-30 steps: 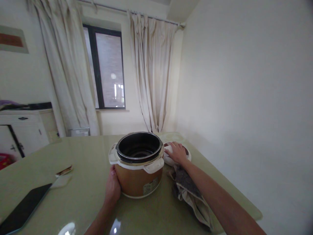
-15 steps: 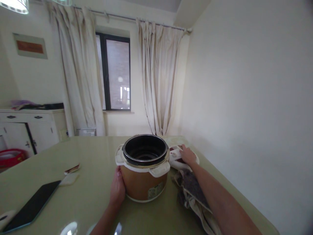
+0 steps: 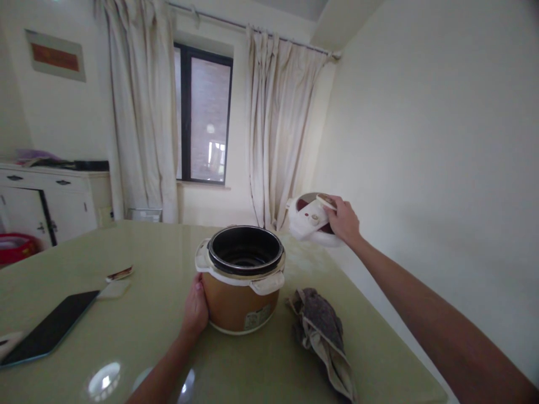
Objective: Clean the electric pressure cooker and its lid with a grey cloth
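Observation:
A brown and white cooker [image 3: 240, 300] stands uncovered on the green table, its dark inner pot [image 3: 246, 249] showing. My left hand [image 3: 196, 307] rests against the cooker's left side, fingers partly hidden behind it. Up in the air to the right of the cooker, my right hand [image 3: 344, 220] grips the handle of the white lid [image 3: 305, 224], which is tilted. Below the lid, a crumpled grey cloth [image 3: 322, 322] lies on the table beside the cooker.
On the left of the table [image 3: 147, 303] lie a dark flat board [image 3: 56, 325] and a small brown-and-white item [image 3: 119, 274]. A white cabinet [image 3: 71, 205] and a red basin [image 3: 17, 248] are beyond it. A wall [image 3: 429, 168] runs along the right.
My right hand has lifted the lid up off the table, away from the cloth. My left hand stays at the cooker's side. The view has shifted slightly.

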Demonstrator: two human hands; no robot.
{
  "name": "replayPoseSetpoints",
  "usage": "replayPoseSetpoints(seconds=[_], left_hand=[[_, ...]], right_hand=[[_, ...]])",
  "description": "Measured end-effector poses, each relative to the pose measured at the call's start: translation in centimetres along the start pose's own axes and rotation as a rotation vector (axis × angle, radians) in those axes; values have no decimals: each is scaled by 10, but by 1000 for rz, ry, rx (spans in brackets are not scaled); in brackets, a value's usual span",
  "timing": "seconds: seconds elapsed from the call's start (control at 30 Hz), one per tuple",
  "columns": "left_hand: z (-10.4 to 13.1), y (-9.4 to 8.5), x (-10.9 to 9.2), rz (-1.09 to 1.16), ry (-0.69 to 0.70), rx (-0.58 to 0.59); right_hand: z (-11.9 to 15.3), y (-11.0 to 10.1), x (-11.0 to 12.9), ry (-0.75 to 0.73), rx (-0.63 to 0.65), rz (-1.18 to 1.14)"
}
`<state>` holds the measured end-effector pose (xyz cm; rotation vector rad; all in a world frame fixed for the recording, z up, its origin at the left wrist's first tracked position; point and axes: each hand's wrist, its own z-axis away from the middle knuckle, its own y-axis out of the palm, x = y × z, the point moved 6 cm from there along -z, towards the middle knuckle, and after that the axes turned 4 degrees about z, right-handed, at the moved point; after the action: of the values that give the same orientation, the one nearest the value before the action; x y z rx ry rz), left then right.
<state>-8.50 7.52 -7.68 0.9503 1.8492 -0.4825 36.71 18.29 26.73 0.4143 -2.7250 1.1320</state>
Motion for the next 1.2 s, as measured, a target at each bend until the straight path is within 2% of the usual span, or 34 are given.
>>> replayPoseSetpoints(seconds=[0.1, 0.17, 0.3, 0.43, 0.57, 0.77, 0.97, 1.13, 1.2], left_hand=[[0, 1, -7, 21, 6, 6], [1, 2, -10, 24, 1, 16], [-1, 2, -10, 19, 0, 19], [-2, 2, -7, 7, 4, 22], [-2, 0, -3, -12, -12, 24], [0, 1, -1, -1, -12, 36], [0, 0, 5, -24, -61, 5], [2, 1, 4, -6, -45, 28], [3, 0, 3, -1, -43, 26]], right_hand=[[-7, -21, 47, -82, 40, -52], [-1, -23, 84, -150, 117, -60], [28, -6, 151, -246, 260, -123], [56, 24, 193, -279, 355, -185], [71, 49, 208, -237, 439, -228], [79, 70, 211, -197, 510, -240], [72, 73, 216, -243, 488, -150], [57, 78, 237, -296, 654, 10], [55, 77, 245, -314, 594, 69]])
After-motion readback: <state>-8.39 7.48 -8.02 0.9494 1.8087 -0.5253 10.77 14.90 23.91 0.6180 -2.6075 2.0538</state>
